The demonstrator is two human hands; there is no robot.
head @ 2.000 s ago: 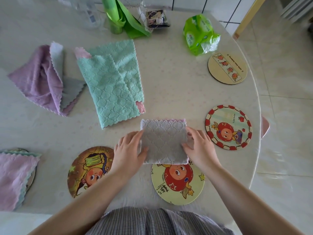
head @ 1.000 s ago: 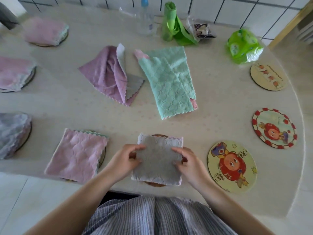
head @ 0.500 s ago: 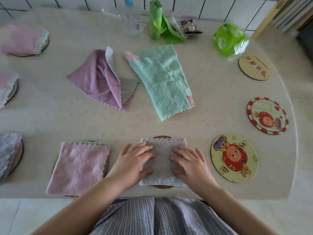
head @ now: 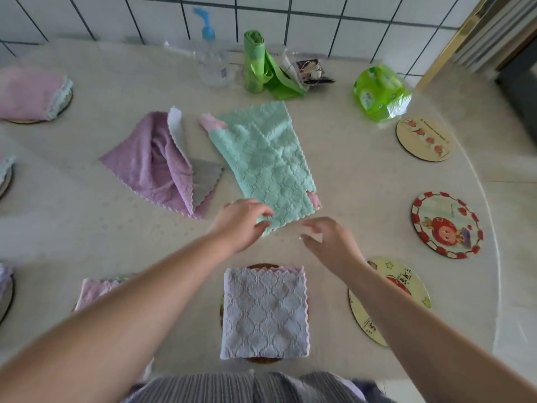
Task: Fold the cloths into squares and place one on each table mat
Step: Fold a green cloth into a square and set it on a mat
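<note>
A grey cloth (head: 264, 312), folded square, lies on a round mat (head: 261, 359) at the near edge. Beyond it a mint green cloth (head: 266, 161) lies folded in a long strip. My left hand (head: 239, 223) pinches its near left corner. My right hand (head: 329, 241) hovers open just short of its near edge, fingers apart. A crumpled purple cloth (head: 151, 164) lies to the left. Three bare mats sit on the right: a yellow one (head: 406, 289), a red-rimmed one (head: 447, 225) and a tan one (head: 424, 139). A folded pink cloth (head: 94, 289) is partly hidden by my left arm.
More folded cloths on mats line the left side, one pink (head: 32, 94) at the far left. By the tiled wall stand a pump bottle (head: 209, 59), a green bag roll (head: 255, 65), a small packet (head: 312, 71) and a green tissue pack (head: 380, 93). The table edge (head: 491, 257) curves on the right.
Both hands have left the grey cloth, which stays on its mat, and reached forward to the green cloth. My left hand has taken its near corner.
</note>
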